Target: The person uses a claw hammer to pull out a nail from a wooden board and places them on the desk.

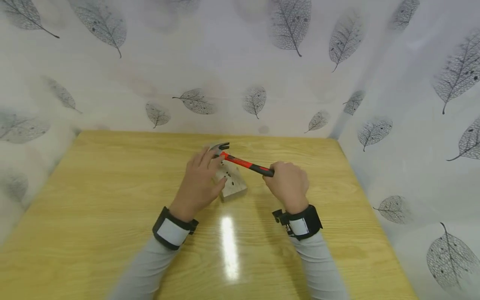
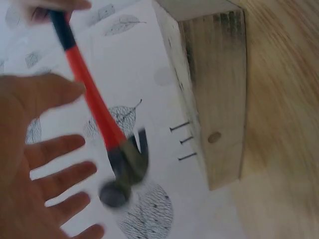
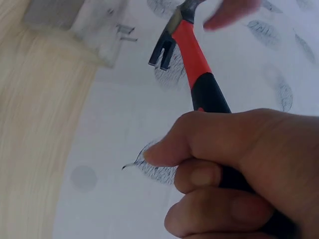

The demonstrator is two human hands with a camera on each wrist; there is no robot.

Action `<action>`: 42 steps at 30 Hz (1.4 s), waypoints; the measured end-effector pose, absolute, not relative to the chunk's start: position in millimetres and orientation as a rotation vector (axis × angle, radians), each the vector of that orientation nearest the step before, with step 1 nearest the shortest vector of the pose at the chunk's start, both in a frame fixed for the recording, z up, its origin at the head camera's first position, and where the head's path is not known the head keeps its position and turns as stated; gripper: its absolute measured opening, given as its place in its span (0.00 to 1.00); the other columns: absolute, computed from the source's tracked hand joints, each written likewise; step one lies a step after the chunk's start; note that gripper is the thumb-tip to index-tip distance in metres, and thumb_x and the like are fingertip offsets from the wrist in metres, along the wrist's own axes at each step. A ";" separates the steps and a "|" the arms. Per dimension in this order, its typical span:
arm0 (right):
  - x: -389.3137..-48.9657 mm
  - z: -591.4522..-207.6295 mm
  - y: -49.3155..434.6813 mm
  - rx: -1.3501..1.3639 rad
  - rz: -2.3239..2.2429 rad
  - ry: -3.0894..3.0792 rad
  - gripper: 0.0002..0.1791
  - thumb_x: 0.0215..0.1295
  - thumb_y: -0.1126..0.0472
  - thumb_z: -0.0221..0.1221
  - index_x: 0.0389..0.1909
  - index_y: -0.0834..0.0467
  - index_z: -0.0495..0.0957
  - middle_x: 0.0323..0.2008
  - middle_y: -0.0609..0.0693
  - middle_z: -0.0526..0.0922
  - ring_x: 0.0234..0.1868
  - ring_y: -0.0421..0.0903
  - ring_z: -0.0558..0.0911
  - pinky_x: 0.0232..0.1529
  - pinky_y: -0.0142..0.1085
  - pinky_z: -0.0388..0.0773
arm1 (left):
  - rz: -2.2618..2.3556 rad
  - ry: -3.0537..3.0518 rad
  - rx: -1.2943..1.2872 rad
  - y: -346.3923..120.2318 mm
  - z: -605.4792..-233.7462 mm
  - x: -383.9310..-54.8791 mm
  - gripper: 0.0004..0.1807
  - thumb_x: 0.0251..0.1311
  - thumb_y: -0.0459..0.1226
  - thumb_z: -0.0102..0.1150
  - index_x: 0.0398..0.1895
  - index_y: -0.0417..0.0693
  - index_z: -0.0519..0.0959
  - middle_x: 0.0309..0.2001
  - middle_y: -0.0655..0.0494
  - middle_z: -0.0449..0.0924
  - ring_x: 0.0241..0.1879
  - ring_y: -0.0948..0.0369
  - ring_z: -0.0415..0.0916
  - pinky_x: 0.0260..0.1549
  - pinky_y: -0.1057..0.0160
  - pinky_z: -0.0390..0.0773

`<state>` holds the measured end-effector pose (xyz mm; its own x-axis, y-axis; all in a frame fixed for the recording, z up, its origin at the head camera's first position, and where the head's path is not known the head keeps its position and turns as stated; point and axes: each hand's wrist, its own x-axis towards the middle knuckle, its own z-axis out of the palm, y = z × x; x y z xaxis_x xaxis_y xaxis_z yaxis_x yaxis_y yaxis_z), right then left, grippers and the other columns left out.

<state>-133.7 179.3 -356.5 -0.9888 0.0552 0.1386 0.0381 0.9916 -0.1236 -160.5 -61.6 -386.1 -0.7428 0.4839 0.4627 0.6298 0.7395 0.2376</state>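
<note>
My right hand grips the black end of a claw hammer with a red and black handle. The hammer is held in the air above a pale wooden block, its head toward the left. My left hand is spread beside the hammer head and partly covers it in the head view. In the left wrist view its fingers are extended and nothing is held in them. Several nails stick part way out of the block's face. The hammer head is apart from them.
The block rests on a yellow wood-grain table. A white covering with grey leaf prints hangs behind the table and along its sides. Both wrists wear black straps.
</note>
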 end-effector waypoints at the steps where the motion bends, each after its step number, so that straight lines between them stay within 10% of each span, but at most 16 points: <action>1: -134.6 -355.0 173.5 -0.062 0.178 -3.002 0.10 0.54 0.50 0.65 0.20 0.51 0.83 0.11 0.47 0.74 0.11 0.46 0.69 0.09 0.35 0.61 | -0.519 -2.555 -0.857 -57.5 -384.9 -160.0 0.30 0.55 0.44 0.65 0.61 0.40 0.75 0.66 0.40 0.67 0.69 0.45 0.52 0.64 0.36 0.60; 12: -142.7 -346.9 132.6 0.062 0.175 -3.033 0.10 0.53 0.50 0.67 0.19 0.50 0.81 0.11 0.45 0.72 0.11 0.44 0.69 0.09 0.34 0.60 | -0.476 -2.569 -0.926 -43.8 -390.7 -167.0 0.24 0.56 0.47 0.65 0.54 0.46 0.79 0.46 0.53 0.80 0.48 0.55 0.73 0.54 0.50 0.71; 19: -141.7 -345.5 125.8 0.125 0.166 -3.043 0.17 0.54 0.47 0.67 0.14 0.50 0.77 0.10 0.45 0.69 0.11 0.43 0.67 0.10 0.33 0.57 | -0.572 -2.680 -1.004 -49.4 -392.7 -172.0 0.15 0.59 0.51 0.61 0.33 0.50 0.76 0.25 0.63 0.69 0.27 0.63 0.65 0.34 0.58 0.67; 32: -147.0 -352.6 122.7 0.199 0.215 -3.076 0.14 0.51 0.50 0.67 0.13 0.49 0.77 0.10 0.45 0.71 0.11 0.44 0.68 0.12 0.34 0.57 | -0.680 -2.892 -1.092 -63.2 -382.6 -169.0 0.17 0.68 0.55 0.50 0.36 0.52 0.74 0.30 0.60 0.76 0.30 0.64 0.67 0.35 0.59 0.65; 42: -149.2 -341.1 139.8 0.598 0.604 -2.909 0.20 0.53 0.49 0.70 0.46 0.52 0.81 0.39 0.46 0.79 0.38 0.43 0.78 0.36 0.41 0.79 | -0.753 -2.867 -1.085 -69.1 -384.0 -172.1 0.14 0.69 0.50 0.51 0.44 0.52 0.78 0.32 0.62 0.77 0.31 0.64 0.68 0.37 0.58 0.64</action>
